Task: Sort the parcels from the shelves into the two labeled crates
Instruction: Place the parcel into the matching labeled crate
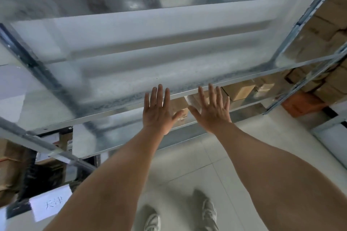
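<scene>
Two bare hands — left hand (pixel 156 111), right hand (pixel 213 109) — reach out at frame centre, fingers spread, grasping nothing, over a galvanised metal shelf (pixel 131 73); brown cardboard parcels (pixel 239 91) sit beneath it — count unclear.

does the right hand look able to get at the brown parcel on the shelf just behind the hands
Probably yes: the right hand is open in front of the brown parcel, and nothing blocks the gap under the shelf edge.

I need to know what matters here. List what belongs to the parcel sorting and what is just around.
Belongs to the job:
- left hand, open
- right hand, open
- brown parcel behind the hands
- parcels further along the shelf
- metal shelf
- paper label

Just around:
- shoes
- tiled floor
- orange bin
</scene>
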Demonstrator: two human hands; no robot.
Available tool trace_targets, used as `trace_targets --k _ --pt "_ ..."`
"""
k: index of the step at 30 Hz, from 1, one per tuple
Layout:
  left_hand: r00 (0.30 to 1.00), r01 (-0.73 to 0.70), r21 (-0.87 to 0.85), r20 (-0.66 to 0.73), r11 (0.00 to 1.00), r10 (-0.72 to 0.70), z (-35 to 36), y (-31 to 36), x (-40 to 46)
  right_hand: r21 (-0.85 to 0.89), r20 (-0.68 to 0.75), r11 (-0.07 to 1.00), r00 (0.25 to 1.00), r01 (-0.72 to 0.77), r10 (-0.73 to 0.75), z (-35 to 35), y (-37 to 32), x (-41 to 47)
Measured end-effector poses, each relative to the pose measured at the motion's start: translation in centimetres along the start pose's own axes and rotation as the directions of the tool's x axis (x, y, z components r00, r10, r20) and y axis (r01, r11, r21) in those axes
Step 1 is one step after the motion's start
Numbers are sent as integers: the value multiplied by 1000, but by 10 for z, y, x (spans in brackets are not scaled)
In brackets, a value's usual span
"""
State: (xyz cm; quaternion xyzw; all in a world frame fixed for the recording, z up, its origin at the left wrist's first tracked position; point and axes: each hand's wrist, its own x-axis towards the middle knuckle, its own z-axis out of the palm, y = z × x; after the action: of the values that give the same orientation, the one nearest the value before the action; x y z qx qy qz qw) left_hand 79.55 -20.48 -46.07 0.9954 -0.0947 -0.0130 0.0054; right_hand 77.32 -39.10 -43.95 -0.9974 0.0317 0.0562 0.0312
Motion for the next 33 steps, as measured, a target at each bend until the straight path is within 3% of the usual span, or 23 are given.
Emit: trace_targets --k 8,15,26,30,33 --pt "975 198 36 91 979 -201 27 89 31 25 135 984 975 174 -175 22 93 61" --pt "938 296 75 168 952 -305 51 142 38 28 224 971 945 237 -237 41 143 89" --pt "878 396 50 273 917 -394 152 136 81 3 280 964 925 266 -256 146 158 136" --pt "858 442 26 279 897 -431 217 115 116 69 263 972 936 224 -234 215 150 174" --pt "867 471 -40 207 881 -454 273 96 148 176 192 964 953 202 -235 268 134 213"
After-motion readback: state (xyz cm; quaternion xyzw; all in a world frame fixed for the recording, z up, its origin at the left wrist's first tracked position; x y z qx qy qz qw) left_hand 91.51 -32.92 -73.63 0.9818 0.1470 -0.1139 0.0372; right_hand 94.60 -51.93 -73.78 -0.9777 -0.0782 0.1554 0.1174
